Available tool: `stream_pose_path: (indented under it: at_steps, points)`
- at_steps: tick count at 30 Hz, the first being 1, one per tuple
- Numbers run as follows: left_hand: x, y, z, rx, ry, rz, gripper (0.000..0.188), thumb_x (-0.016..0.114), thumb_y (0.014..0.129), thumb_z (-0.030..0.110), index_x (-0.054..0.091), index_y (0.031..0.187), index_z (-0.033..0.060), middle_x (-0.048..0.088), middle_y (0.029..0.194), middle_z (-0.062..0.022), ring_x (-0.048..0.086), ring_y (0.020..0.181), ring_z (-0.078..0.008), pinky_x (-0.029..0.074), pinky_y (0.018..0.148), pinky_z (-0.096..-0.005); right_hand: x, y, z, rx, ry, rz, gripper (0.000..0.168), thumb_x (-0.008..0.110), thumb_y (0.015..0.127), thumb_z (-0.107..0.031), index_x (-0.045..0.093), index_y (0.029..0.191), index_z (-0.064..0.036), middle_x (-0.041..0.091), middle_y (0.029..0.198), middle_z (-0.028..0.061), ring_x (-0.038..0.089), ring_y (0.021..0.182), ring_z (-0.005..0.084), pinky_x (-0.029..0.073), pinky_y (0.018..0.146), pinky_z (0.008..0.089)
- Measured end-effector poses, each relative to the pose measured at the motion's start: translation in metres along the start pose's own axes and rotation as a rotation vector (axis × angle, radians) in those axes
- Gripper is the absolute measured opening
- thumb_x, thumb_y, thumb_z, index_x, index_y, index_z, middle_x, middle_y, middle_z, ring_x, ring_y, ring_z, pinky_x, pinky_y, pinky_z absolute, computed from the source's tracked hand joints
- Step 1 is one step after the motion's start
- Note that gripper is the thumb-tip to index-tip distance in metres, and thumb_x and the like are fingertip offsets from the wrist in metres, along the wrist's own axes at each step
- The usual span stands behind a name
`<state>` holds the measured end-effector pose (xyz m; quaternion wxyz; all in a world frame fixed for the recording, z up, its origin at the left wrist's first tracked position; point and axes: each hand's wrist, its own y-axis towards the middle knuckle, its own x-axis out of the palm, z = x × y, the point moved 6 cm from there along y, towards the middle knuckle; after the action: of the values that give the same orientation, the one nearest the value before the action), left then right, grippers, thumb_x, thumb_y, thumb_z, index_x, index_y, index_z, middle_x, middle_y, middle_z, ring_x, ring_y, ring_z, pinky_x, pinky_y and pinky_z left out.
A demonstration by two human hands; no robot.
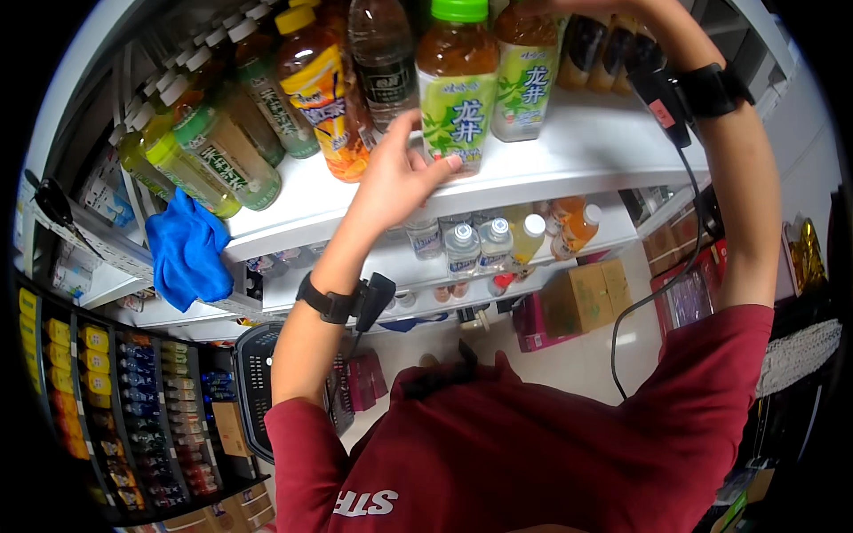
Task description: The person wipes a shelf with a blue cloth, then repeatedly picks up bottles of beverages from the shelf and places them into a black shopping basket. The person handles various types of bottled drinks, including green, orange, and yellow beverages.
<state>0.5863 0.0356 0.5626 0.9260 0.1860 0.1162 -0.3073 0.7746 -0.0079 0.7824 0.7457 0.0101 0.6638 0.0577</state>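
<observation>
My left hand point(398, 174) grips the lower part of a green-capped plastic tea bottle point(458, 93) with a green label, thumb across its front near the shelf's edge. A second tea bottle point(525, 80) with the same label stands just behind it to the right. At the top edge of the picture, my right hand point(566, 5) is partly cut off above that second bottle; its fingers are not clear. Left of my left hand stand a yellow-capped bottle point(323, 100) with an orange and yellow label and a clear dark-labelled bottle point(383, 63). All rest on a white shelf point(586, 143).
Several white-capped bottles point(230, 156) fill the shelf's left side. A blue cloth point(188, 250) hangs over its left front corner. Lower shelves hold water bottles point(462, 250) and orange drinks point(576, 230). A black basket point(253, 380) and cardboard boxes point(586, 296) are below. A cable point(656, 293) trails from my right wrist.
</observation>
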Motion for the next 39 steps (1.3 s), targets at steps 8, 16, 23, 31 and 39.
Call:
stream_pose_path:
  at_steps: [8, 16, 23, 31, 39]
  points:
    - [0.007, 0.009, 0.027, 0.246, 0.184, 0.037, 0.078, 0.079, 0.087, 0.027, 0.038, 0.144, -0.0060, 0.067, 0.103, -0.0203, 0.065, 0.064, -0.0151, 0.053, 0.060, -0.0309, -0.001, -0.037, 0.025, -0.094, 0.130, 0.195, 0.052, 0.070, 0.088, -0.040, 0.066, 0.124, -0.002, 0.071, 0.114, 0.0192, 0.067, 0.103, 0.0312, 0.053, 0.091, 0.0376]
    - [-0.005, 0.021, 0.154, 0.696, 0.640, 0.462, 0.050, 0.075, 0.090, 0.028, 0.058, 0.128, -0.0011, 0.066, 0.105, -0.0174, 0.058, 0.079, -0.0212, 0.048, 0.069, -0.0329, 0.018, -0.045, 0.025, -0.172, 0.143, 0.355, 0.048, 0.066, 0.093, -0.035, 0.064, 0.121, 0.004, 0.070, 0.109, 0.0267, 0.068, 0.099, 0.0373, 0.054, 0.090, 0.0430]
    - [0.010, 0.040, 0.198, 0.392, 1.012, 0.190, 0.048, 0.068, 0.093, 0.037, 0.065, 0.110, -0.0075, 0.069, 0.096, -0.0276, 0.069, 0.094, -0.0402, 0.055, 0.086, -0.0437, 0.023, -0.063, 0.006, -0.140, 0.198, 0.463, 0.042, 0.066, 0.092, -0.034, 0.063, 0.106, 0.005, 0.071, 0.095, 0.0255, 0.070, 0.088, 0.0381, 0.056, 0.079, 0.0454]
    - [-0.015, -0.007, 0.186, 0.449, 0.704, 0.220, 0.040, 0.074, 0.091, 0.033, 0.063, 0.102, -0.0037, 0.069, 0.087, -0.0135, 0.067, 0.078, -0.0188, 0.055, 0.070, -0.0320, 0.049, -0.100, -0.016, -0.551, 0.168, 0.916, 0.029, 0.076, 0.083, -0.025, 0.061, 0.094, -0.003, 0.062, 0.074, 0.0056, 0.061, 0.062, 0.0151, 0.047, 0.053, 0.0262]
    - [-0.051, -0.109, 0.205, 0.600, 0.282, 0.110, 0.031, 0.080, 0.085, 0.019, 0.063, 0.102, 0.0002, 0.060, 0.079, 0.0005, 0.057, 0.069, -0.0072, 0.045, 0.060, -0.0217, 0.039, -0.185, -0.038, -0.530, 0.402, 0.859, 0.039, 0.072, 0.088, -0.022, 0.060, 0.117, 0.000, 0.064, 0.103, 0.0094, 0.061, 0.089, 0.0167, 0.047, 0.079, 0.0277]
